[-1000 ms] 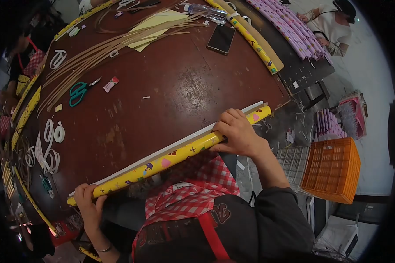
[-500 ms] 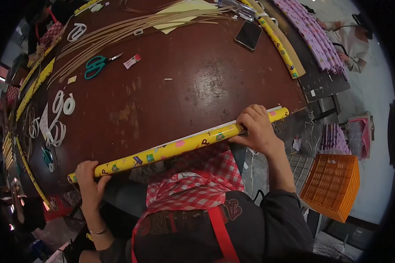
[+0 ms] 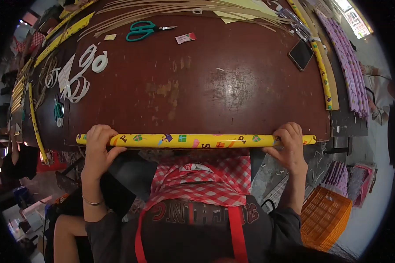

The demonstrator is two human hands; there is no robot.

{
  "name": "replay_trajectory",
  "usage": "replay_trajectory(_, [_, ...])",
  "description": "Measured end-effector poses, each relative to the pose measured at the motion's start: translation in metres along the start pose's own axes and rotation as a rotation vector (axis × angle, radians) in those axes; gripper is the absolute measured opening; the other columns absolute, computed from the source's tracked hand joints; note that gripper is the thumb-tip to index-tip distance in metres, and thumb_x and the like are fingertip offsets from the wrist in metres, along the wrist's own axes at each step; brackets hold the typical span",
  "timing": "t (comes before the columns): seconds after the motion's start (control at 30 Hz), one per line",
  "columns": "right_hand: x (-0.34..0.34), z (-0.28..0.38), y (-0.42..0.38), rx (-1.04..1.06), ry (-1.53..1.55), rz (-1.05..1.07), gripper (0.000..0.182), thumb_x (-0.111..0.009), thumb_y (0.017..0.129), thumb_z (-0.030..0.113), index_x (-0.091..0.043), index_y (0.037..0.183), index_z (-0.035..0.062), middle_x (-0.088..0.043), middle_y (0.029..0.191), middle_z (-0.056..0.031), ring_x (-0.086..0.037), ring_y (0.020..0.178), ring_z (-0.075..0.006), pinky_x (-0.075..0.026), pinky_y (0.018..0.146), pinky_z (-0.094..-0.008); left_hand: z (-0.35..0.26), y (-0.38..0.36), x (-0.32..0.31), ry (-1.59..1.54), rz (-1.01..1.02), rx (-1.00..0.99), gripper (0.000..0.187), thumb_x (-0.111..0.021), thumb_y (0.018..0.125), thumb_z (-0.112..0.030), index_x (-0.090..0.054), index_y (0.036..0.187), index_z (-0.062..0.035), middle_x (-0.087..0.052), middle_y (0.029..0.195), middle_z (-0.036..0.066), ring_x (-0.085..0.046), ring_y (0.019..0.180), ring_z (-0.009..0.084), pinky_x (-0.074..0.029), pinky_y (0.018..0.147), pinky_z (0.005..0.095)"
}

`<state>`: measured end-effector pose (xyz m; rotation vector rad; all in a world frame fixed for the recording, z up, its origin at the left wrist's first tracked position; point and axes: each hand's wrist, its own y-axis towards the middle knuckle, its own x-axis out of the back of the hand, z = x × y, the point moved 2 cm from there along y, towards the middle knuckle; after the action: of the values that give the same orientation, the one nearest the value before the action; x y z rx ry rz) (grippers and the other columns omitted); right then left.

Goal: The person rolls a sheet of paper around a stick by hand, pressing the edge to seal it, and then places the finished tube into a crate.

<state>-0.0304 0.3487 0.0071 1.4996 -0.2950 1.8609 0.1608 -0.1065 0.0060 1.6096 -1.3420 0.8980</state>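
A roll of yellow wrapping paper [image 3: 188,140] printed with gifts and letters lies level along the near edge of the dark red-brown table [image 3: 197,103]. My left hand [image 3: 100,147] is closed on it near its left end, thumb on the near side and fingers over the top. Close to the other end, my right hand [image 3: 289,144] grips it the same way. Short lengths of the roll stick out past both hands. The underside of the roll is hidden.
Teal-handled scissors [image 3: 141,31], a small packet [image 3: 186,38] and a phone [image 3: 301,55] lie farther back. White tape rolls [image 3: 99,62] are at left. Purple rolls [image 3: 344,61] line the right side, near another person [image 3: 379,90]. An orange crate [image 3: 326,215] stands lower right.
The roll has swung from a slant, right end higher, to level along the table edge, both hands still on it. A white strip along its far side is now out of sight. The view has shifted.
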Motion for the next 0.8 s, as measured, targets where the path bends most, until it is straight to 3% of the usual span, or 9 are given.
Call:
replay_trajectory(0.23, [0.004, -0.003, 0.003, -0.003, -0.012, 0.013, 0.045, -0.082, 0.071, 0.038, -0.063, 0.094, 0.0049, -0.058, 0.092, -0.0100, -0.053, 0.090, -0.0322, -0.041, 0.085, -0.0440, 0.007, 0.009, 0.005, -0.032, 0.076, 0.009, 0.041, -0.081, 0.072, -0.029, -0.064, 0.100, -0.0057, -0.056, 0.100, 0.009, -0.053, 0.095, 0.0303, -0.040, 0.086, 0.0415])
replay_trajectory(0.47, [0.004, -0.011, 0.020, -0.031, 0.014, 0.034, 0.031, -0.077, 0.077, 0.028, -0.065, 0.091, 0.0029, -0.057, 0.087, -0.0106, -0.052, 0.086, -0.0318, -0.041, 0.082, -0.0435, 0.018, 0.036, 0.005, -0.032, 0.114, 0.009, 0.030, -0.075, 0.082, -0.026, -0.068, 0.103, -0.0067, -0.058, 0.099, 0.007, -0.054, 0.097, 0.0282, -0.040, 0.086, 0.0398])
replay_trajectory(0.8, [-0.002, -0.031, 0.036, -0.117, -0.104, 0.008, 0.016, -0.068, 0.085, 0.016, -0.067, 0.089, 0.0013, -0.059, 0.085, -0.0126, -0.053, 0.084, -0.0339, -0.044, 0.077, -0.0439, 0.032, 0.078, -0.016, 0.090, -0.108, -0.072, 0.019, -0.063, 0.094, -0.026, -0.070, 0.100, -0.0091, -0.062, 0.104, 0.005, -0.056, 0.105, 0.0255, -0.039, 0.091, 0.0392])
